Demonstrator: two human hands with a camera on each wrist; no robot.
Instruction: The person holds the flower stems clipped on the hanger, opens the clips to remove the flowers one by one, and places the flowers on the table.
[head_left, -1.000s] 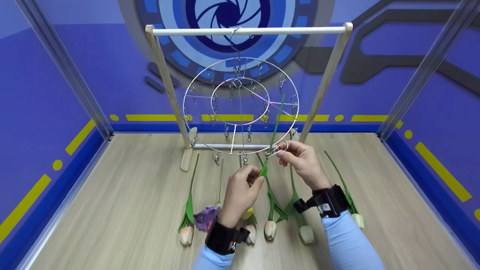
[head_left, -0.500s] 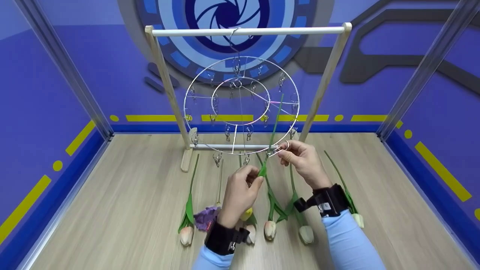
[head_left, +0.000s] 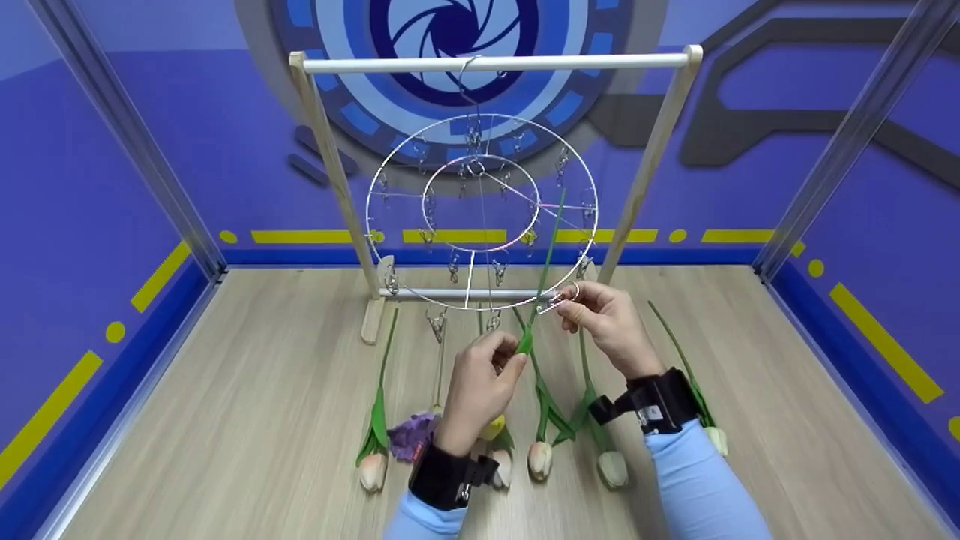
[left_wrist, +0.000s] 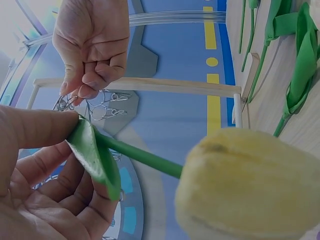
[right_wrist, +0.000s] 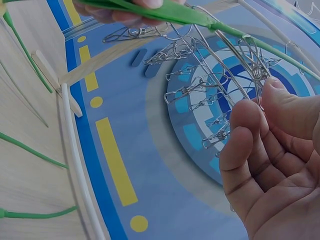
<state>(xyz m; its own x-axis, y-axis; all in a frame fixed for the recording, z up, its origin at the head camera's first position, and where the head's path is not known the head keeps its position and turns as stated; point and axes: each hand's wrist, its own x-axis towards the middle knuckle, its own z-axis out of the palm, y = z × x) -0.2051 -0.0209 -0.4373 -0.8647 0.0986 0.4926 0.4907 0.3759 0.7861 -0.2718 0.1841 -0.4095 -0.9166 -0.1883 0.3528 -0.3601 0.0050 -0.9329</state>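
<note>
My left hand (head_left: pixel 480 386) pinches a yellow artificial tulip (left_wrist: pixel 240 185) by its green leaf (left_wrist: pixel 95 152) and stem. Its bloom hangs low, and the stem points up past the rim of a round wire hanger (head_left: pixel 538 204). At the hanger's lower right, my right hand (head_left: pixel 611 330) squeezes a metal clip (right_wrist: pixel 257 72) between thumb and fingers. The clip's front end meets the stem in the right wrist view; whether the stem lies inside its jaws I cannot tell. Several other clips (head_left: pixel 436 324) dangle from the rings.
The hanger hooks over the white bar (head_left: pixel 495 63) of a wooden rack (head_left: pixel 656 157). On the table lie a peach tulip (head_left: pixel 373 472), a purple flower (head_left: pixel 411 436), a pinkish tulip (head_left: pixel 539 460), a greenish-white tulip (head_left: pixel 613 469) and a white tulip (head_left: pixel 716 440) at right.
Both hands stay nearly still, holding the tulip and the clip. The tulip's stem shifts slightly left, and the hanger with its loose clips sways a little.
</note>
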